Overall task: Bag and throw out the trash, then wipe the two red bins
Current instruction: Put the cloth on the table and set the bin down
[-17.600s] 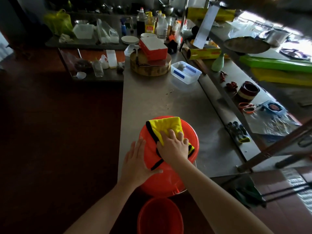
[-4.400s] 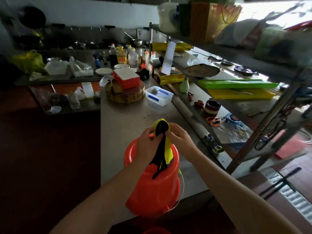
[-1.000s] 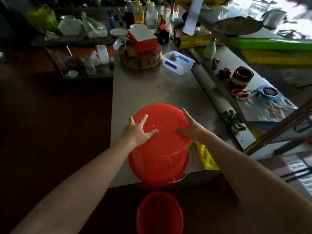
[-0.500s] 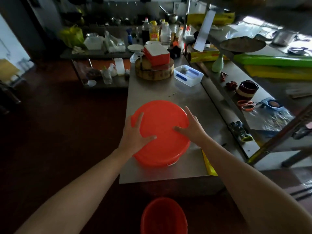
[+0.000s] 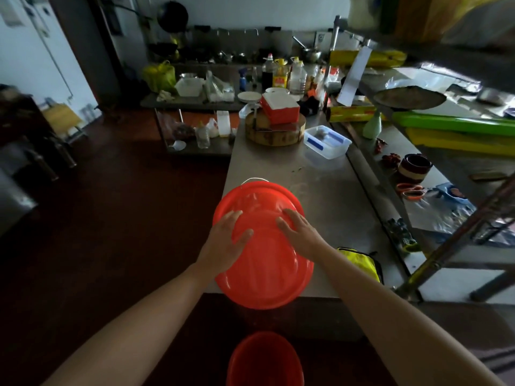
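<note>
We see both forearms reach forward from the bottom corners, bare to the wrist, and meet on one bin; the left hand [image 5: 227,240] lies flat on the left part of the bin's base, fingers straight and slightly spread, thumb angled inward across the plastic; the right hand [image 5: 299,232] lies on the right part of the base in the same manner, fingers straight and close together, palm down; neither hand curls round anything, both press with flat fingers. The red bin [image 5: 264,263] they hold is turned so its round base faces up and toward us, its mouth pointing away toward the far end of the steel table [image 5: 320,190]; its long axis runs along the table, tilted, and the base hangs past the near table edge; a wire handle [image 5: 255,179] shows at the far rim; whether that rim touches the table we cannot tell. We count two red bins: this one, and a second red bin [image 5: 264,360] standing upright on the dark floor below, mouth up, well apart from the first. We count one yellow cloth [image 5: 359,263], crumpled on the table just right of the right forearm.
</note>
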Demonstrator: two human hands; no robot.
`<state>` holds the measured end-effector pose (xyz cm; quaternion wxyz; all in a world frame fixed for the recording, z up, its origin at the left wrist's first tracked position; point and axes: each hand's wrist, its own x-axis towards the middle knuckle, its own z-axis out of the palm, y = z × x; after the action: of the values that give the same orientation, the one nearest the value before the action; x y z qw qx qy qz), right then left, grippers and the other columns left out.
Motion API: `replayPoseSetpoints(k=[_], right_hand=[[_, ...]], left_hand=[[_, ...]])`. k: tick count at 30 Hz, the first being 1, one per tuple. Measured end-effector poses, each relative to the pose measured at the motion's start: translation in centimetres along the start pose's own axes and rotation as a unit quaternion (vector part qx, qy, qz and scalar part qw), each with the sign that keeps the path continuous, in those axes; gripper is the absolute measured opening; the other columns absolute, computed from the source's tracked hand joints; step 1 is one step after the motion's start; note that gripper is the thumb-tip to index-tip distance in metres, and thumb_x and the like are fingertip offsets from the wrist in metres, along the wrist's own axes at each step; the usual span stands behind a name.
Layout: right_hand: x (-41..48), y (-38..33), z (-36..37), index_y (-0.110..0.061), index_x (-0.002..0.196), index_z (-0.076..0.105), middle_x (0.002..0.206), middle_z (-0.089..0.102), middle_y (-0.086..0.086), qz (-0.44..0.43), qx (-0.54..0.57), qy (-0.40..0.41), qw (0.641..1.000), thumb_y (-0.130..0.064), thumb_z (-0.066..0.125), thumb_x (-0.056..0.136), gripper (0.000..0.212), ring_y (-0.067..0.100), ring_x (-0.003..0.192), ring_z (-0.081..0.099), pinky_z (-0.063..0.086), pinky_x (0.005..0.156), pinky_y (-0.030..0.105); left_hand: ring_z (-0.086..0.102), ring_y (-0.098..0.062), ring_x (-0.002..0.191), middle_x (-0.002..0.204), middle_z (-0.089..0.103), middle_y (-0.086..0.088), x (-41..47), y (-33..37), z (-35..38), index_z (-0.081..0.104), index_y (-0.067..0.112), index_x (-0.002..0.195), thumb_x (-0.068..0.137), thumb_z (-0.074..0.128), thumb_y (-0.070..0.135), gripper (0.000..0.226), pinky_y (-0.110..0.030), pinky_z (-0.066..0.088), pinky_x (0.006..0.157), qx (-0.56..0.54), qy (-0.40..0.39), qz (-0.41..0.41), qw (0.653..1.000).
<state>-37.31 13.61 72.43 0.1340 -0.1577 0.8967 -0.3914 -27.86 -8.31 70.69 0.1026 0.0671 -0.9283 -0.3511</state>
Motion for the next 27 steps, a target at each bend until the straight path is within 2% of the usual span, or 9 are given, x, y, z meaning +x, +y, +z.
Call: replayPoseSetpoints(k=[3,6,8,11,13,16,21,24,27], right_hand=[[0.1,0.3,-0.4,-0.039,0.144,0.049,0.154,0.043,0.004,0.026,0.024,0.017,0.999,-0.066,0.042,0.098,0.054,0.026,0.140,0.043,0.034,0.115,0.038],[0.2,0.4,0.2,-0.031,0.128,0.055,0.131,0.046,0.006,0.072,0.004,0.014,0.997,-0.062,0.056,0.092,0.047,0.034,0.121,0.054,0.045,0.103,0.037],[0.0,0.6,1.5,-0.032,0.137,0.046,0.143,0.039,0.014,0.094,-0.027,-0.018,0.995,-0.066,0.058,0.089,0.060,0.038,0.128,0.050,0.043,0.108,0.041],[-0.8,2.0,4.0,-0.048,0.157,0.007,0.168,-0.001,0.015,0.110,-0.116,-0.076,0.984,-0.084,0.042,0.085,0.088,0.047,0.149,0.020,0.021,0.122,0.056],[-1.6,3.2,5.3,-0.054,0.153,-0.016,0.166,-0.025,0.010,0.115,-0.136,-0.104,0.979,-0.089,0.038,0.081,0.097,0.051,0.152,-0.002,0.012,0.122,0.060],[-2.6,5.1,6.1,-0.057,0.147,-0.027,0.161,-0.037,0.005,0.108,-0.158,-0.125,0.974,-0.089,0.049,0.076,0.109,0.049,0.151,-0.012,0.020,0.120,0.063],[-2.9,5.1,6.3,-0.060,0.146,-0.025,0.166,-0.028,0.001,0.098,-0.159,-0.107,0.977,-0.091,0.050,0.073,0.109,0.042,0.154,-0.002,0.034,0.114,0.062],[-2.5,4.5,6.2,-0.056,0.153,-0.010,0.169,-0.012,0.001,0.072,-0.195,-0.069,0.976,-0.088,0.053,0.075,0.105,0.036,0.155,0.006,0.043,0.106,0.060],[-1.2,3.7,5.4,-0.041,0.154,0.022,0.167,0.015,0.001,0.043,-0.218,0.056,0.973,-0.074,0.060,0.083,0.087,0.031,0.150,0.024,0.049,0.102,0.054]], left_hand=[[0.042,-0.018,0.139,0.146,0.046,-0.002,0.3,0.4,-0.4,0.049,0.027,0.146,0.098,0.034,0.068,0.065,-0.034,0.031,0.116,-0.045,0.018,-0.013,0.999],[0.047,-0.024,0.131,0.136,0.045,-0.008,1.1,0.6,0.1,0.057,0.033,0.139,0.095,0.043,0.068,0.058,-0.035,0.033,0.114,-0.028,-0.016,-0.080,0.996],[0.033,-0.032,0.144,0.153,0.032,-0.017,1.3,0.6,1.4,0.044,0.041,0.149,0.097,0.046,0.064,0.057,-0.038,0.023,0.121,0.063,-0.089,-0.094,0.990],[-0.004,-0.038,0.154,0.167,-0.008,-0.013,0.1,-0.3,3.5,0.008,0.064,0.150,0.079,0.027,0.090,0.078,-0.049,0.005,0.125,0.119,-0.183,-0.092,0.972],[-0.018,-0.038,0.151,0.166,-0.023,-0.006,-1.0,-1.4,4.5,-0.012,0.073,0.141,0.068,0.015,0.099,0.081,-0.056,0.001,0.124,0.173,-0.201,-0.068,0.962],[-0.029,-0.033,0.148,0.160,-0.035,-0.002,-2.0,-2.8,5.2,-0.023,0.071,0.137,0.075,0.013,0.096,0.075,-0.061,-0.004,0.121,0.268,-0.215,-0.012,0.939],[-0.013,-0.031,0.154,0.168,-0.001,-0.010,-0.4,-2.9,4.2,0.012,0.049,0.157,0.095,0.031,0.072,0.068,-0.056,0.005,0.124,0.333,-0.092,0.111,0.932],[-0.021,-0.032,0.152,0.167,-0.019,-0.008,2.1,-2.3,3.7,0.006,0.044,0.159,0.096,0.039,0.067,0.074,-0.061,0.004,0.122,0.341,-0.057,0.152,0.926],[-0.025,-0.037,0.150,0.162,-0.034,-0.001,4.4,-2.1,3.3,-0.010,0.050,0.155,0.092,0.038,0.076,0.084,-0.064,0.002,0.121,0.327,-0.119,0.082,0.934]])
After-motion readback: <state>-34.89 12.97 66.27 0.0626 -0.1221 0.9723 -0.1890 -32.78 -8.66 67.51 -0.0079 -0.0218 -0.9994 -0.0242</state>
